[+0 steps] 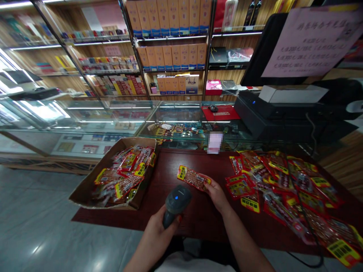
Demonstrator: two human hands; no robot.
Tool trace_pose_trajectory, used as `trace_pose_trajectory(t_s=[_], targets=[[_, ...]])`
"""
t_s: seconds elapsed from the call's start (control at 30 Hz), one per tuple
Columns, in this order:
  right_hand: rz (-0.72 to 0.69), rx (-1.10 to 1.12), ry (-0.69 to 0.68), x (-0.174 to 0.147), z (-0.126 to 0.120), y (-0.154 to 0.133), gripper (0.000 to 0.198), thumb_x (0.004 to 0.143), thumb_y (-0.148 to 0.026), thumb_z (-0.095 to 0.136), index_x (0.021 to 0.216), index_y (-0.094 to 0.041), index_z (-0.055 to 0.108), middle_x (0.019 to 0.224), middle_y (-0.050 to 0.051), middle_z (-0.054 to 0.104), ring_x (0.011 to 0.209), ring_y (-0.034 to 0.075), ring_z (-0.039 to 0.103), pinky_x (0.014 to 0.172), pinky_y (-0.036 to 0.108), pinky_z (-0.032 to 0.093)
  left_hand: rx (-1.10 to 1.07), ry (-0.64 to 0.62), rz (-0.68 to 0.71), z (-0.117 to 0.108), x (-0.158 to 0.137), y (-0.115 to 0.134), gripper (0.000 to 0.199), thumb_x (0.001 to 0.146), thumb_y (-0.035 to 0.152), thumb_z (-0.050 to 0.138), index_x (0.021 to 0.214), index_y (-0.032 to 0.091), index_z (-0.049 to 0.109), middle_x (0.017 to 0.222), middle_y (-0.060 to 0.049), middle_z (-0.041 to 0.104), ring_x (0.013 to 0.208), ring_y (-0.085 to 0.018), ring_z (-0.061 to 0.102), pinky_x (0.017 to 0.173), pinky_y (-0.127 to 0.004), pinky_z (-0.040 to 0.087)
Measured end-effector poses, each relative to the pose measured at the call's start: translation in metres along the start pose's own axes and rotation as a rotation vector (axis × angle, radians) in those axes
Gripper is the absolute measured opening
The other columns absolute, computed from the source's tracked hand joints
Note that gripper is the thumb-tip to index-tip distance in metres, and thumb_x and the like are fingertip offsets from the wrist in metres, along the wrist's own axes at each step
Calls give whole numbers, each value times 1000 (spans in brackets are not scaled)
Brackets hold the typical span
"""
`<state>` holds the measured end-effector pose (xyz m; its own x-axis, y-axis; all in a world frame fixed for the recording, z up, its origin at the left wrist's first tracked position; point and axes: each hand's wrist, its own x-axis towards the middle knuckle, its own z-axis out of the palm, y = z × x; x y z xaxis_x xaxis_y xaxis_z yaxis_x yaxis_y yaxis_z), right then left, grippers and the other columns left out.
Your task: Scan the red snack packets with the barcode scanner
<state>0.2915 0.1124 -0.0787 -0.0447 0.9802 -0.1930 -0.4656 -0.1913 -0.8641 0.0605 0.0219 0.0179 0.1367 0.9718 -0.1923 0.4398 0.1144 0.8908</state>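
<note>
My left hand (161, 226) is wrapped round the handle of a dark barcode scanner (178, 200), which shows a small blue light on top. In my right hand (216, 192) is a snack packet (193, 177), gripped at its right end. The packet has a clear front with brown strips inside and a yellow and red label at its left end. Just beyond the scanner's head, it is held over the dark red tabletop (167, 166). To the left stands an open cardboard box (74, 194) of similar packets. A loose pile of packets (283, 189) lies to the right.
A black cable (307, 223) runs across the right-hand pile and hangs over the front edge. Behind the table are a glass display counter (121, 107), a red mat (231, 113) with a mouse, and a monitor (261, 49) at the right. Stocked shelves line the back wall.
</note>
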Motion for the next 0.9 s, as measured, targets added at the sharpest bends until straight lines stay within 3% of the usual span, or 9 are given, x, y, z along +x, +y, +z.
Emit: trace_pose_trajectory(t_s=[0.13,0.27,0.4,0.47,0.57,0.67,0.77,0.83,0.9], targets=[[35,0,24,-2,3,-3,43,74,-44,78,113,-26,75,114,6,78,113,30,70,100,45,53,-14,-16,7,0,0,2,26,84,29,67,105,15,74,97,-7,79,86,-26,68,80,-31,52],[8,-6,45,-1,5,-4,50,65,-48,85,108,-25,77,111,6,79,112,31,70,100,45,53,-66,29,35,1,4,1,26,83,30,68,104,16,75,96,-6,79,89,-26,68,84,-32,52],[-9,-1,68,-1,1,-1,51,67,-47,85,111,-24,77,114,5,79,113,30,69,101,44,53,-122,74,59,7,13,-15,28,81,29,70,104,15,75,94,-5,78,86,-24,66,81,-30,51],[4,47,127,0,-1,-1,49,70,-45,83,114,-24,75,114,5,79,113,29,70,99,44,55,-215,49,62,11,16,-30,32,80,30,73,108,15,74,88,-3,76,78,-20,64,73,-27,51],[-31,144,226,13,10,-11,46,70,-41,81,112,-25,74,110,5,79,112,29,70,92,43,59,-417,-12,-14,16,21,-53,48,81,43,74,118,13,68,61,5,61,50,-12,50,49,-21,39],[-104,190,156,37,50,-31,41,71,-41,78,109,-27,74,112,6,78,113,30,69,91,44,60,-510,-26,-34,16,26,-67,64,79,59,72,119,10,65,53,8,52,40,-8,42,42,-20,32],[-124,184,7,65,113,-49,43,69,-43,79,109,-27,72,112,4,78,113,31,69,92,47,59,-536,-21,-18,13,29,-72,67,77,63,72,117,11,64,60,6,55,41,-8,45,43,-21,36],[-91,126,-199,82,152,-54,48,74,-48,74,118,-30,67,119,2,75,118,30,66,97,52,55,-549,-27,-11,10,30,-72,65,78,62,73,118,11,63,63,6,55,43,-8,46,44,-21,36],[-73,-57,-256,91,172,-50,51,76,-48,72,123,-29,65,127,3,72,124,30,62,104,55,48,-548,-10,-21,9,29,-72,64,79,61,74,118,11,63,59,7,55,43,-8,45,45,-20,36]])
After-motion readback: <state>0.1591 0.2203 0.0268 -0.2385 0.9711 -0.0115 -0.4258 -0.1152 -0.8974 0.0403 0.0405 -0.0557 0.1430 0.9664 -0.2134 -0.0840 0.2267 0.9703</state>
